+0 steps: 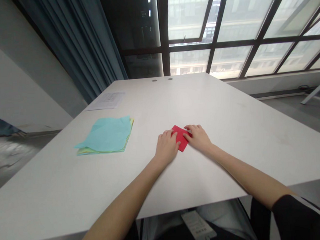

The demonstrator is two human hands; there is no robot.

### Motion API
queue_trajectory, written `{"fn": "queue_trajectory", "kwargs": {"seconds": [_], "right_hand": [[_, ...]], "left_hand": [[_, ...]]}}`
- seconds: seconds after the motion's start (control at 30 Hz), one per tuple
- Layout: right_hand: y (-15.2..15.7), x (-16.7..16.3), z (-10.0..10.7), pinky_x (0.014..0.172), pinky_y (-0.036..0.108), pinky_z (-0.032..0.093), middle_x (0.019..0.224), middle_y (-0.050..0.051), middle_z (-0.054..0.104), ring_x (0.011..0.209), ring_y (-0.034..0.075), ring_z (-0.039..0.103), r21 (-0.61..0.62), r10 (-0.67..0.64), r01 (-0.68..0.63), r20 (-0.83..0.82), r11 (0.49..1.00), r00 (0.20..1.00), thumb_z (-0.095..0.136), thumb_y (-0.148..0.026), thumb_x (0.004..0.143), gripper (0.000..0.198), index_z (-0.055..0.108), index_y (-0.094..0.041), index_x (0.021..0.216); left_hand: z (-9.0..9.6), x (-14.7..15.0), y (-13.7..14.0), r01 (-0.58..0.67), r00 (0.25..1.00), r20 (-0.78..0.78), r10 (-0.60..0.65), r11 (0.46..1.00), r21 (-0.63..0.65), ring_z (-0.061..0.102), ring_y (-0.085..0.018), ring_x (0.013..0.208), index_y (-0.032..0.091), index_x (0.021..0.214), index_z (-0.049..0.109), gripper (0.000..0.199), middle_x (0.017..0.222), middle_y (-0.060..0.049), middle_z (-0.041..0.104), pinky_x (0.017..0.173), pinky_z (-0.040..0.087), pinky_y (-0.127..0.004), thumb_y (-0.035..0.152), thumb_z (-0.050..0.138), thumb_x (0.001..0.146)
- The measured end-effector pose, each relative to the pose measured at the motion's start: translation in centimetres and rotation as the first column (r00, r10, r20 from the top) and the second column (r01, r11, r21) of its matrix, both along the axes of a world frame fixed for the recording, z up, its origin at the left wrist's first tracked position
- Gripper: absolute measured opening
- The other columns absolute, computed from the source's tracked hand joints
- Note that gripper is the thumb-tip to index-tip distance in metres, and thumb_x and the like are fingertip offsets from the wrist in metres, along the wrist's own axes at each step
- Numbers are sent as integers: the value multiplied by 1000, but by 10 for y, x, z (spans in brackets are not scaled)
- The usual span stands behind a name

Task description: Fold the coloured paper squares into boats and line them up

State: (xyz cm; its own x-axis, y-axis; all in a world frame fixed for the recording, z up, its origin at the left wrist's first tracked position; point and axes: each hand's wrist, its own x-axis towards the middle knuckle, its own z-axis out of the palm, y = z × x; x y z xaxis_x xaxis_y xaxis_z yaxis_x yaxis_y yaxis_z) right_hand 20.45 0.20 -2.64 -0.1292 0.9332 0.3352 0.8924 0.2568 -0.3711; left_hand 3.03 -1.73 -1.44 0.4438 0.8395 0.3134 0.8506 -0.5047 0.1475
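A small folded piece of red paper (181, 137) lies on the white table in front of me, one corner pointing toward me. My left hand (167, 143) covers its left side, with the thumb and fingers on the paper. On the right side, my right hand (197, 136) has its thumb and fingers bent around the paper's corner. Both hands are closed on it, and the palms hide its left and right edges.
A stack of coloured paper sheets (106, 134), turquoise on top with yellow and green below, lies to the left. Behind it is a printed white sheet (106, 101). The white table (234, 158) reaches back toward the windows. A badge (198, 225) hangs at my waist.
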Motion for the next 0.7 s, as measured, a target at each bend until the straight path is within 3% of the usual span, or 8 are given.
{"fn": "queue_trajectory", "kwargs": {"seconds": [0.13,0.27,0.43,0.7], "right_hand": [[0,1,-1,95,36,34,123,9,53,113,22,43,36,181,-187,130,982,975,38,-29,87,36,51,-17,119],[-2,0,-4,104,44,26,137,6,41,127,22,31,-128,338,-315,234,940,912,27,-33,91,45,39,-19,132],[-6,-3,-2,105,56,14,147,3,19,135,25,16,-331,370,-273,276,903,887,15,-43,91,55,18,-21,142],[-7,4,2,106,58,5,149,2,9,136,26,8,-396,304,-170,304,902,903,10,-56,87,67,6,-20,143]], "left_hand": [[-10,1,1,-36,991,-129,20,992,-121,29,-28,127,11,133,33,50,142,-14,31,101,26,-50,33,32,88],[-18,-3,6,-42,979,-203,3,981,-188,20,-28,133,13,138,23,53,147,-9,22,103,20,-55,34,21,90],[-19,-4,8,-30,974,-226,-25,971,-236,12,-26,136,15,141,14,62,149,-8,14,104,16,-56,48,14,88],[-15,-7,7,-83,973,-228,22,962,-261,10,-27,136,15,142,11,77,149,-9,11,104,15,-56,64,7,82]]}}
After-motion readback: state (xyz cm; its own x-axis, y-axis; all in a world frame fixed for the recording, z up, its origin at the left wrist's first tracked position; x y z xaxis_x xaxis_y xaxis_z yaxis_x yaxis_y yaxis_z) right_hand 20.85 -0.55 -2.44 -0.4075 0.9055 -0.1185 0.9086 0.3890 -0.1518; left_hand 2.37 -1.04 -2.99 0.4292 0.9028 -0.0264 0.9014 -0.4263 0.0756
